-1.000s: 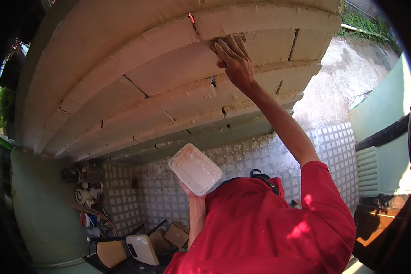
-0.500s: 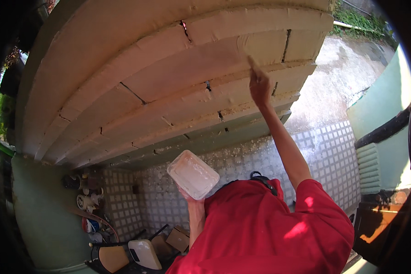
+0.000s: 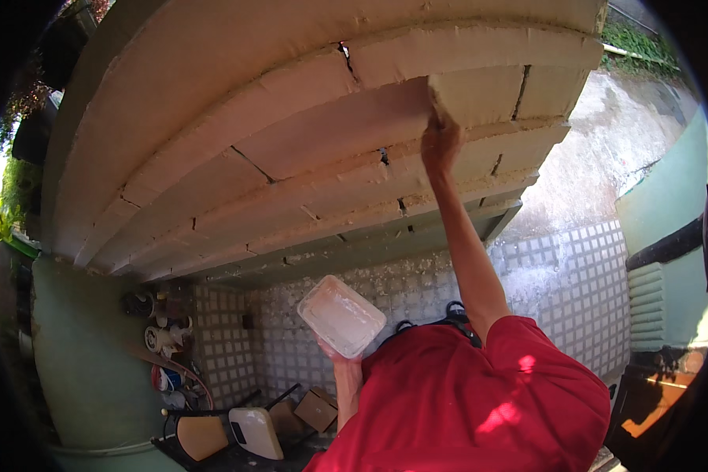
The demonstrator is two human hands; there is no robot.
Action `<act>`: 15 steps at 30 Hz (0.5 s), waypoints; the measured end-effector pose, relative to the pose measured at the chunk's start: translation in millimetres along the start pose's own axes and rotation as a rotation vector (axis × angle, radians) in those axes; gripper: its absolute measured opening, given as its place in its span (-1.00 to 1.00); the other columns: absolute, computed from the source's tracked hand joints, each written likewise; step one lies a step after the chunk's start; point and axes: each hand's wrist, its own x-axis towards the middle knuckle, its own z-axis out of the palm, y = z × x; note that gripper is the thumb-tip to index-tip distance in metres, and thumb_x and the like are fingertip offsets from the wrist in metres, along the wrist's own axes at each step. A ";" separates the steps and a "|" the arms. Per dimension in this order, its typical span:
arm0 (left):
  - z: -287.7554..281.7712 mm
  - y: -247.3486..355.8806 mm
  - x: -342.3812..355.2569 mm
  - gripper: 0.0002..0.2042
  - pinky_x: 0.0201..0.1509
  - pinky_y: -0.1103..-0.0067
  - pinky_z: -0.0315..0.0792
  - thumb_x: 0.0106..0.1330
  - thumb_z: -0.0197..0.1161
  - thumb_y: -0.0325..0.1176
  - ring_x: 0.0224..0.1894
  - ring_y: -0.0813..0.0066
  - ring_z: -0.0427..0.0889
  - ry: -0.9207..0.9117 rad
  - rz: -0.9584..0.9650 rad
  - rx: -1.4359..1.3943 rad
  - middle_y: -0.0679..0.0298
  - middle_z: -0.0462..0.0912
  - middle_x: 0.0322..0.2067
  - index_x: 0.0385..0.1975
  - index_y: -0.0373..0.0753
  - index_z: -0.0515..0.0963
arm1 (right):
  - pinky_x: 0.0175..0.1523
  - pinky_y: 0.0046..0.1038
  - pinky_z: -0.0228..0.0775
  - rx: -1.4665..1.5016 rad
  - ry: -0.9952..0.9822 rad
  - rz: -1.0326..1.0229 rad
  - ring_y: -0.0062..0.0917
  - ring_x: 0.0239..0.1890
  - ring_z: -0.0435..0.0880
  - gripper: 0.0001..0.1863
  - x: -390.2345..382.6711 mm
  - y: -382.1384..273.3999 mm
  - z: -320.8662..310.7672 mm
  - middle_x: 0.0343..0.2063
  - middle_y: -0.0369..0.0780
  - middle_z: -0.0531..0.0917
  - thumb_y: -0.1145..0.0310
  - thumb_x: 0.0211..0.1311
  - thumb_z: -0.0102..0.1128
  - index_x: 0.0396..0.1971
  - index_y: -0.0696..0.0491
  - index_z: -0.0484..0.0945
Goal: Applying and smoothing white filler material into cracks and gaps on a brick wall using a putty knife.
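My left hand [image 3: 337, 352] holds a white rectangular plastic tub [image 3: 342, 316] from below, in front of my body. Pale residue coats the tub's inside. Stretched up ahead of me, my right hand [image 3: 441, 145] is closed around a scraper [image 3: 434, 96]; its shape is partly blurred and its handle is hidden in the fist. The scraper's upper end meets the pale ribbed wall [image 3: 495, 93], in a recessed panel between two ledges. Left of the scraper the panel looks smooth and darker. Dark gaps cut through the wall's ledges and panels.
Beneath me is a checkered tile floor [image 3: 574, 259] with pale splatter. Paint cans and buckets [image 3: 161, 340] stand at the lower left. Chairs [image 3: 200, 437] and a cardboard box [image 3: 316, 409] sit near my left side. A green wall [image 3: 94, 362] bounds the left.
My right hand has drawn the scraper leftward and slightly up along the panel. Streaks seen there before now look smoothed. My left hand keeps the tub, and the whole view has shifted slightly.
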 end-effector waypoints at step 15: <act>0.6 7.4 5.9 -0.44 0.24 0.07 0.48 0.46 -0.14 0.11 0.23 0.12 0.51 -0.002 -0.014 -0.052 0.27 0.45 0.28 0.37 0.00 0.29 | -0.13 -0.37 0.58 0.536 -0.152 0.197 -0.52 -0.40 0.65 -0.77 -7.3 -7.9 -6.6 -0.45 -0.13 0.67 0.50 0.26 0.13 -0.13 0.17 0.65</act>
